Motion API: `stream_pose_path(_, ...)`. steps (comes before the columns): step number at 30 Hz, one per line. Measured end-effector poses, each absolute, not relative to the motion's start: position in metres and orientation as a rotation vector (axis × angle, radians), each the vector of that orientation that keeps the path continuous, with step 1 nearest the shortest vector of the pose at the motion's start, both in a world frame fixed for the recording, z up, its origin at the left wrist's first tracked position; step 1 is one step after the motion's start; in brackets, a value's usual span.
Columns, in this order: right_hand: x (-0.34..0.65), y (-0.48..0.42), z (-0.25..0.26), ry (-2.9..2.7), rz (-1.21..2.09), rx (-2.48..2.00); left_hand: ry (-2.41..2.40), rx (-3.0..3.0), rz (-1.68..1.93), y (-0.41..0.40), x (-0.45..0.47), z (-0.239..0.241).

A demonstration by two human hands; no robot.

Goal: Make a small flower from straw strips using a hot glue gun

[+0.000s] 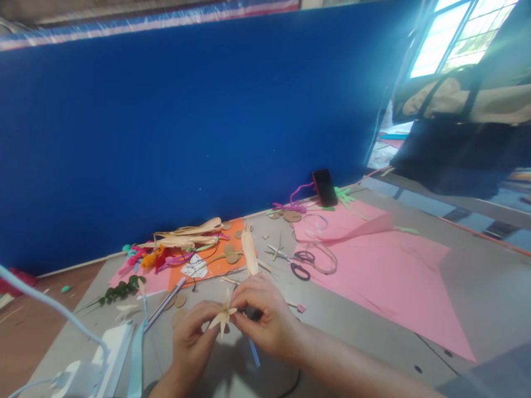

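Note:
A small cream-coloured flower (224, 317) with narrow pointed petals is held just above the table, between my two hands. My left hand (193, 336) pinches it from the left with thumb and fingers. From the other side my right hand (267, 316) closes its thumb and fingertips on the flower's right petals. Something dark shows inside the curl of my right fingers; I cannot make out what it is. Below that hand a pale blue strip (254, 354) lies on the table. Pale dried husk strips (249, 249) lie just beyond my hands.
Black-handled scissors (301, 265) lie on the right, beside pink paper sheets (385, 271). A phone (324, 188) leans against the blue partition (199, 121). At left are a white power strip (110, 354), a green leafy sprig (120, 290), coloured pompoms and orange paper (215, 268).

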State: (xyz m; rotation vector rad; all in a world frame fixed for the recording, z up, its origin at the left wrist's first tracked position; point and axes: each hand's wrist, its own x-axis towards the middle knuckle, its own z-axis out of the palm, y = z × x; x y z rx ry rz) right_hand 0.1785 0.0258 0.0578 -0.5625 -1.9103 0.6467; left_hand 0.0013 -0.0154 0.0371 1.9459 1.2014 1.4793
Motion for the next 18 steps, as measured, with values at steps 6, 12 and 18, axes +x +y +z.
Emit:
stream_pose_path(6, 0.177, 0.027, 0.056, -1.910, 0.692, -0.668, 1.223, 1.839, 1.356, -0.014, -0.004, 0.023)
stream_pose_path(12, 0.177, 0.027, 0.055, -1.895, 0.724, -0.705, 1.202, 1.788, 1.348, -0.013, -0.005, 0.021)
stream_pose_path(18, 0.176, 0.029, 0.053, -1.888, 0.746, -0.693, 1.231, 1.835, 1.337, -0.013, -0.006, 0.022)
